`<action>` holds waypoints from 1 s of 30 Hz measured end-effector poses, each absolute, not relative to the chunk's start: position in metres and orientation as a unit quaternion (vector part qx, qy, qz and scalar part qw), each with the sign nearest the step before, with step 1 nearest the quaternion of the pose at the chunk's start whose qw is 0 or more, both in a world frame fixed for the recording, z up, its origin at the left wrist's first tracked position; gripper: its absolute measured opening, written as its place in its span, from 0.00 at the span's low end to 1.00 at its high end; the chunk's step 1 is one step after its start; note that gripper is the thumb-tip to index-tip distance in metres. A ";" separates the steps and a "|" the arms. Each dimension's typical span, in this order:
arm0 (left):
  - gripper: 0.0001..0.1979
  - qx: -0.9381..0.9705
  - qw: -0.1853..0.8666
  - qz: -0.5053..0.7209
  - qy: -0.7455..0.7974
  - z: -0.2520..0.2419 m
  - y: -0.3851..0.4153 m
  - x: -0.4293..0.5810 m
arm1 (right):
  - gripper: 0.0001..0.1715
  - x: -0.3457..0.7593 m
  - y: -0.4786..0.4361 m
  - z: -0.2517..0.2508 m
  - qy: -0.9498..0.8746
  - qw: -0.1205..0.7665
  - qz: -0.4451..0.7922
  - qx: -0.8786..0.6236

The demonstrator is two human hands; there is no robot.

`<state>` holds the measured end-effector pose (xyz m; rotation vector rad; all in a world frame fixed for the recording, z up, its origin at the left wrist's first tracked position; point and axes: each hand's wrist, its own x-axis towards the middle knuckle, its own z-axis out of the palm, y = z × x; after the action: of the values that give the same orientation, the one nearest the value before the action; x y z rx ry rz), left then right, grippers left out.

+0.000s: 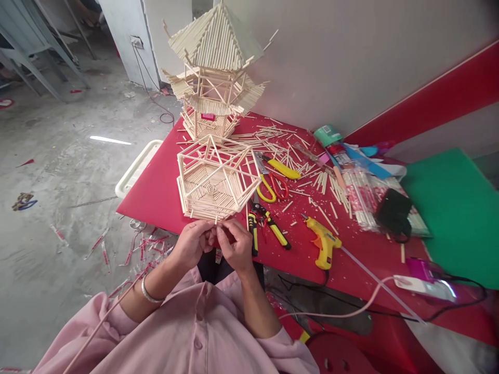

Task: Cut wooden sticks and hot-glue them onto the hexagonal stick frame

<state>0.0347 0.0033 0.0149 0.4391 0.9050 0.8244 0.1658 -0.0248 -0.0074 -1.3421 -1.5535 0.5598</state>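
Note:
At the front edge of the red table, my left hand and my right hand meet with fingers pinched together. A short pale wooden stick shows between their fingertips; the rest of it is hidden. Just beyond them sits a hexagonal stick frame with a spiral-patterned floor and slanted struts. Behind it rises a tiered stick pagoda with a pointed roof. Close to my right hand lie black-and-yellow pliers, and farther right a yellow glue gun.
Loose sticks litter the red table beside red-and-yellow scissors and a yellow-handled cutter. Packs of sticks and a green board lie at right. A white power strip trails cables. Torn wrappers cover the floor.

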 end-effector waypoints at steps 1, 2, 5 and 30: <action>0.14 0.204 0.797 0.383 0.420 0.015 0.003 0.034 | 0.08 0.166 -0.025 -0.008 -0.638 0.486 0.232 -0.551; 0.15 0.204 0.797 0.383 0.420 0.014 0.003 0.034 | 0.08 0.166 -0.025 -0.008 -0.638 0.486 0.233 -0.551; 0.15 0.206 0.797 0.384 0.419 0.014 0.003 0.034 | 0.08 0.166 -0.025 -0.009 -0.638 0.486 0.233 -0.550; 0.15 0.203 0.795 0.386 0.421 0.014 0.004 0.035 | 0.08 0.167 -0.025 -0.009 -0.643 0.488 0.225 -0.546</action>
<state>0.0355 0.0040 0.0135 0.4370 0.9050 0.8300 0.1666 -0.0249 -0.0091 -1.3265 -1.5632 0.5460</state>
